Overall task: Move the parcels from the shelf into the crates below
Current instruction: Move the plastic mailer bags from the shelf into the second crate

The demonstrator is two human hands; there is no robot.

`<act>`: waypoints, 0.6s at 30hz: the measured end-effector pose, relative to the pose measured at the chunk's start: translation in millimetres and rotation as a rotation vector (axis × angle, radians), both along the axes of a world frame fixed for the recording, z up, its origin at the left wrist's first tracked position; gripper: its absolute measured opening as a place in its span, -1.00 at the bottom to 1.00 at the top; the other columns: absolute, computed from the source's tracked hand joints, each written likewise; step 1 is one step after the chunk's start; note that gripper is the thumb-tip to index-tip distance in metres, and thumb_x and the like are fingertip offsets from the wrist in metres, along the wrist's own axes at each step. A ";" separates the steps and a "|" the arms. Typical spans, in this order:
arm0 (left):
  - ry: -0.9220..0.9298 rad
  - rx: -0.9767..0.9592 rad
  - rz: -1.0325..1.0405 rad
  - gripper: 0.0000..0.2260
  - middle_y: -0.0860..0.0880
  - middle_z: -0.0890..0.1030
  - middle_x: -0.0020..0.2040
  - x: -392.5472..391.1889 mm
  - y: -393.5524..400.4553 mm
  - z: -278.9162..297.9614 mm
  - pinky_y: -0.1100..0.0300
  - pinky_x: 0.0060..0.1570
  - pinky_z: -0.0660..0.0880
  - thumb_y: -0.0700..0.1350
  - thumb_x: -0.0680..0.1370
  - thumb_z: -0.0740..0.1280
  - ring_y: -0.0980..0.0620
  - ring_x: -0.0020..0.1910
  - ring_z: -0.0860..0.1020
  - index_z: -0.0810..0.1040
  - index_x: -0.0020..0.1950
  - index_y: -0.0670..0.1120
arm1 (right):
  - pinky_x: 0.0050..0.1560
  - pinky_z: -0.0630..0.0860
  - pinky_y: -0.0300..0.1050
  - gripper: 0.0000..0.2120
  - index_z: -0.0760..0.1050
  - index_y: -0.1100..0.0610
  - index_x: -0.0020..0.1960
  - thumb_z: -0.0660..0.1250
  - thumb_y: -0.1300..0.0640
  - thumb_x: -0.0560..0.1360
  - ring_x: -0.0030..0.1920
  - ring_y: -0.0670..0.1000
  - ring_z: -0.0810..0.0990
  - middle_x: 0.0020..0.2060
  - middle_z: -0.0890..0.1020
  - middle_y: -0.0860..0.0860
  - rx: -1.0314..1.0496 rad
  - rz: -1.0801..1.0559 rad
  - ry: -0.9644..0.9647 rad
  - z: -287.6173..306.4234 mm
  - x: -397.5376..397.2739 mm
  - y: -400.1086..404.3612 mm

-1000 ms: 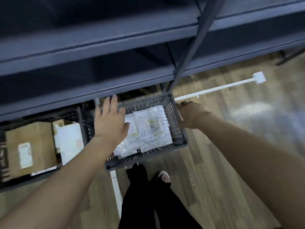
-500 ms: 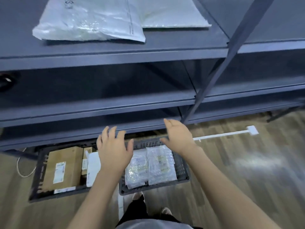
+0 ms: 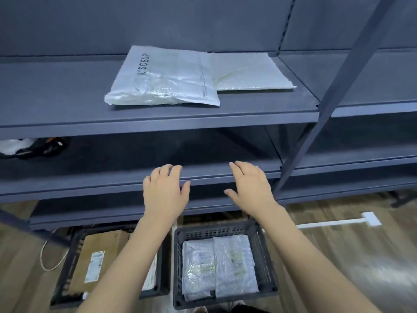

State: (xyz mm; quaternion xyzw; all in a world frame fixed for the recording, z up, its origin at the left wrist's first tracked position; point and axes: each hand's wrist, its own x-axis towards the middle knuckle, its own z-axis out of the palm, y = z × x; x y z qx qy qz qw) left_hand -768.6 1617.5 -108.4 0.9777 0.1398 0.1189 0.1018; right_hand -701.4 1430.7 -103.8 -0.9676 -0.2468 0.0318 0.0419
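Two parcels lie on the upper dark shelf (image 3: 158, 118): a white plastic mailer with black lettering (image 3: 164, 77) and, partly under its right edge, a flat white padded envelope (image 3: 248, 72). My left hand (image 3: 164, 193) and my right hand (image 3: 250, 186) hover side by side, palms down and fingers apart, in front of the lower shelf edge, holding nothing. On the floor below stand two dark crates. The right crate (image 3: 264, 256) holds two bubble-wrap parcels (image 3: 218, 265). The left crate (image 3: 65, 272) holds a brown cardboard box (image 3: 97, 258), partly hidden by my left forearm.
A slanted dark upright post (image 3: 334, 86) crosses the shelving at the right. A black and white object (image 3: 29, 146) sits on the middle shelf at far left. A white cable (image 3: 45, 260) and a white strip (image 3: 338, 222) lie on the wooden floor.
Both hands let go of the right crate and rose to the level of the lower shelf. The view tilted up, so the upper shelf with its two parcels came into sight.
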 end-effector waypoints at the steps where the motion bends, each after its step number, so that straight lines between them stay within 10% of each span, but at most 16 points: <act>1: -0.001 0.022 -0.009 -0.63 -0.11 0.52 0.24 7.6 0.4 8.9 -0.04 0.12 0.36 0.00 0.52 0.33 -0.18 0.22 0.45 0.49 0.28 -0.11 | 0.48 0.01 -0.01 -0.33 0.02 0.12 0.55 0.21 -0.10 0.58 0.50 0.05 0.10 0.51 0.15 0.04 0.002 0.012 -0.025 8.3 8.9 0.5; 18: 0.084 0.454 -0.166 -0.60 -0.09 0.41 0.30 207.9 -15.3 119.1 0.04 0.18 0.27 -0.02 0.56 0.23 -0.13 0.25 0.37 0.32 0.37 -0.08 | 0.27 0.32 -0.01 -0.52 0.30 0.20 0.38 0.25 0.05 0.53 0.30 0.17 0.36 0.30 0.41 0.14 -0.236 0.008 -0.215 113.8 225.1 -40.8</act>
